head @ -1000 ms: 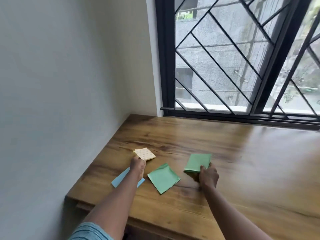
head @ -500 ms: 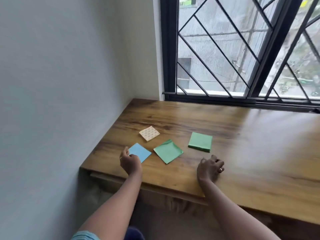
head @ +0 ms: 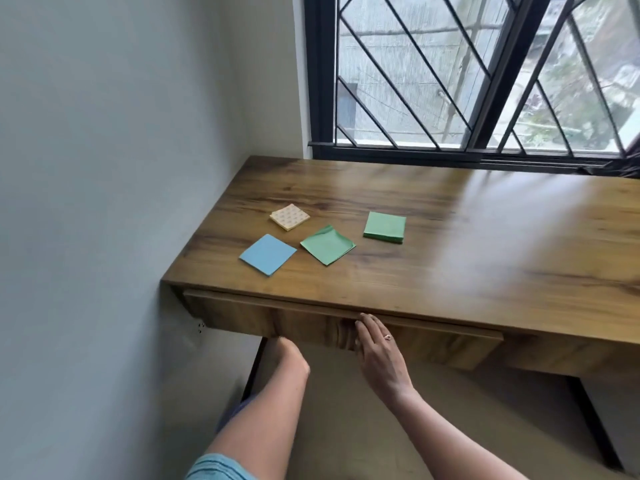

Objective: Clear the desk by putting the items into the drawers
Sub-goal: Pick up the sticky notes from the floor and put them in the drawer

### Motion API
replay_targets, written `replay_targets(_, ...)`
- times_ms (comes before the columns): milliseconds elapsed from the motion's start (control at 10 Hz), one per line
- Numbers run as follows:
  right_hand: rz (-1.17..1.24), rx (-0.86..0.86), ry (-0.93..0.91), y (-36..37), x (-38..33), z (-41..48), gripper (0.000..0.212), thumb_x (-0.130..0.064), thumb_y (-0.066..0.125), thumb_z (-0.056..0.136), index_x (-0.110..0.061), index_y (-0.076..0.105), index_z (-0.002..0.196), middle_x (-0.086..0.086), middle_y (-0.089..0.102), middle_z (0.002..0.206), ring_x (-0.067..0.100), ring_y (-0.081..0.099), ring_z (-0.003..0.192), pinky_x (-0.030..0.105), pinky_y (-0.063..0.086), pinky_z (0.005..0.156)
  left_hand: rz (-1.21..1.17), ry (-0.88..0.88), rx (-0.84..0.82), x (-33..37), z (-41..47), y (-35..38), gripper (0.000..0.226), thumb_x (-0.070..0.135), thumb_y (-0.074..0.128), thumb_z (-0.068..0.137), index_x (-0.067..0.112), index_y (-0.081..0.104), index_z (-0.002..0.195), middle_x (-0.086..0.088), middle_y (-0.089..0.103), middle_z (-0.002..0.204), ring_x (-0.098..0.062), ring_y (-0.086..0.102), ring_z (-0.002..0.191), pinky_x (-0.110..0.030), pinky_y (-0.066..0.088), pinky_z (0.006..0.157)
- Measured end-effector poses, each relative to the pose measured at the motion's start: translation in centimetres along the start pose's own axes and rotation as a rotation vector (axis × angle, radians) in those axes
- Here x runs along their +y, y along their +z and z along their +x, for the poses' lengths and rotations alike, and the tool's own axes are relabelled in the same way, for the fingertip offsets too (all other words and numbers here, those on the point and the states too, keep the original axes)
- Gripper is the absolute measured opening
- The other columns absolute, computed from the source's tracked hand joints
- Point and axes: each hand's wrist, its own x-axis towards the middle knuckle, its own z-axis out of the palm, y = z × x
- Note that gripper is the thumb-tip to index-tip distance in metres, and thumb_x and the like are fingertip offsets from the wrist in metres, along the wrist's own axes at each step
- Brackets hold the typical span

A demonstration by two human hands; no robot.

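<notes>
Two bare hands are reaching under the desk (head: 450, 271): the left hand (head: 289, 355), fingers hidden so its grip is unclear, and the right hand (head: 377, 351), flat and loose against the drawer (head: 433, 344), while four paper pads are lying apart on the desktop beyond.

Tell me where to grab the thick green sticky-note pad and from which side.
Pinch the green sticky-note pad by its near edge, coming from the desk's front: that edge shows visible thickness, faces the person, and lies apart from the other pads.
</notes>
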Motion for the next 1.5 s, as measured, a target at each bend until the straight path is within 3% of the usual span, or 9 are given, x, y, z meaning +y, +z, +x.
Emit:
replay_targets(200, -0.110, 0.122, -0.232, 1.8, 1.8, 1.3, 0.041, -0.011, 0.044, 0.079, -0.006, 0.069, 0.111, 0.012, 0.067, 0.118, 0.026, 0.063, 0.111, 0.035, 0.034, 0.104, -0.475, -0.189, -0.141, -1.0, 1.5, 3.5, 0.058, 0.038, 0.010, 0.102, 0.004, 0.027, 0.147, -0.012, 0.027, 0.154, -0.026, 0.028, 0.142, -0.034, 0.024, 0.117)
replay_targets(500, -0.171, 0.327, -0.403, 2.8, 2.9, 2.1, 0.040, -0.009, 0.048, 0.079, -0.010, 0.051, 0.119, 0.014, 0.065, 0.119, 0.025, 0.048, 0.113, 0.036, 0.035, 0.099, -0.588, -0.154, -0.171, -1.9, 3.3, 4.1, 0.063, 0.052, 0.023, 0.096, 0.012, 0.040, 0.141, -0.015, 0.044, 0.144, -0.028, 0.046, 0.121, -0.036, 0.031, 0.108)
replay_targets(700, -0.289, 0.327, -0.326, 3.0, 1.3, 0.9, 0.047, -0.020, 0.055, 0.080, -0.010, 0.051, 0.125, 0.008, 0.065, 0.121, 0.024, 0.056, 0.113, 0.035, 0.037, 0.089, -0.492, -0.130, -0.273, -5.5, 6.2, 1.8, 0.087, 0.073, 0.037, 0.077, 0.015, 0.039, 0.142, -0.014, 0.053, 0.133, -0.028, 0.053, 0.113, -0.035, 0.040, 0.094)
replay_targets(1000, -0.145, 0.251, -0.072, 1.0, -5.4, -3.8, 0.033, -0.031, 0.048, 0.087, -0.008, 0.070, 0.095, 0.006, 0.070, 0.085, 0.024, 0.065, 0.075, 0.036, 0.048, 0.075, -0.412, 0.040, -0.123, -5.0, -3.2, -4.1, 0.085, 0.074, 0.027, 0.085, 0.022, 0.016, 0.151, -0.008, 0.023, 0.156, -0.030, 0.025, 0.143, -0.046, 0.019, 0.117)
replay_targets(1100, -0.136, 0.127, -0.022, -0.3, -6.9, -5.6, 0.035, -0.033, 0.044, 0.086, -0.010, 0.069, 0.093, 0.004, 0.071, 0.083, 0.023, 0.066, 0.074, 0.034, 0.052, 0.073, 0.189, 0.388, 0.116, -4.0, -5.5, -5.9, 0.109, 0.078, 0.043, 0.075, 0.015, -0.003, 0.152, -0.012, 0.004, 0.160, -0.033, 0.021, 0.144, -0.049, 0.028, 0.114)
replay_targets(1200, -0.134, 0.033, 0.038, -1.6, -8.4, -7.4, 0.031, -0.033, 0.043, 0.083, -0.013, 0.067, 0.085, 0.003, 0.071, 0.077, 0.024, 0.067, 0.071, 0.033, 0.052, 0.070, 0.821, 0.960, 0.270, -5.3, -6.3, -8.0, 0.081, 0.043, 0.055, 0.089, 0.015, 0.011, 0.152, -0.013, 0.002, 0.159, -0.030, 0.017, 0.145, -0.042, 0.023, 0.118)
replay_targets(1300, -0.090, -0.058, 0.102, -2.8, -9.9, -9.1, 0.022, -0.029, 0.049, 0.083, -0.014, 0.065, 0.078, 0.005, 0.071, 0.075, 0.027, 0.066, 0.072, 0.035, 0.050, 0.072, 1.117, 1.239, 0.076, -6.3, -8.9, -9.6, 0.039, 0.008, 0.040, 0.095, 0.011, 0.054, 0.131, -0.014, 0.048, 0.142, -0.026, 0.042, 0.134, -0.039, 0.016, 0.121)
replay_targets(1400, -0.009, -0.157, 0.157, -4.2, -11.2, -10.6, 0.027, -0.027, 0.046, 0.090, -0.015, 0.068, 0.080, 0.007, 0.071, 0.080, 0.026, 0.065, 0.075, 0.034, 0.047, 0.075, 1.253, 1.203, -0.003, -6.9, -11.0, -11.6, 0.035, 0.006, 0.033, 0.092, 0.006, 0.067, 0.099, -0.011, 0.069, 0.099, -0.021, 0.062, 0.094, -0.028, 0.043, 0.095)
replay_targets(1500, 0.092, -0.332, 0.285, -5.6, -11.9, -11.6, 0.025, -0.025, 0.046, 0.087, -0.018, 0.067, 0.075, 0.006, 0.067, 0.080, 0.023, 0.062, 0.075, 0.032, 0.049, 0.068, 1.390, 1.082, -0.024, -7.0, -13.2, -13.0, 0.031, 0.008, 0.035, 0.091, 0.006, 0.066, 0.093, -0.010, 0.067, 0.093, -0.020, 0.062, 0.087, -0.023, 0.040, 0.067)
